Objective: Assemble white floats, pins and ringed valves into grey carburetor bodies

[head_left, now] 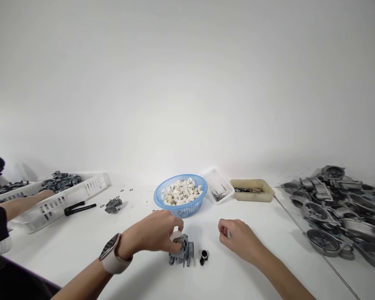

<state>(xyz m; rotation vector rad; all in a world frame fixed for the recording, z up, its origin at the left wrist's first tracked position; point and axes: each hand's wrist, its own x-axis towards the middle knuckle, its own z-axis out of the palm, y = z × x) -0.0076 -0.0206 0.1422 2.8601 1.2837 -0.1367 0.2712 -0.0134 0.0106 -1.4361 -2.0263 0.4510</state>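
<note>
Grey cast metal, rough and knobbly: that is the small part (181,251) sitting on the white table (81,246) right in front of me. My left hand (151,236) lies over its top from the left, and my fingers (175,227) curl down around a small white cap (176,236) that rests against the upper edge of the part. The fingers are closed narrow on that cap, thumb hidden beneath. A pale smooth watch (112,253) wraps my left wrist.

My right hand (239,238) hovers to the right of the part, apart from it, fingers bent loosely inward; I cannot tell whether they hold anything. Between this hand and the part stands a short black cylinder (203,256) with a shiny top, just beside the part.

Behind my hands sits a round blue basket (187,208) of woven plastic mesh, filled with small white plastic pieces. To its right lie a clear shallow tray (217,183) with thin dark pins and a beige tub (253,189). At far right is a heap of dull silver castings (337,208), rounded and heavy. At left, another person's arm (21,204) reaches into a white slotted crate (65,198) holding dark parts.
</note>
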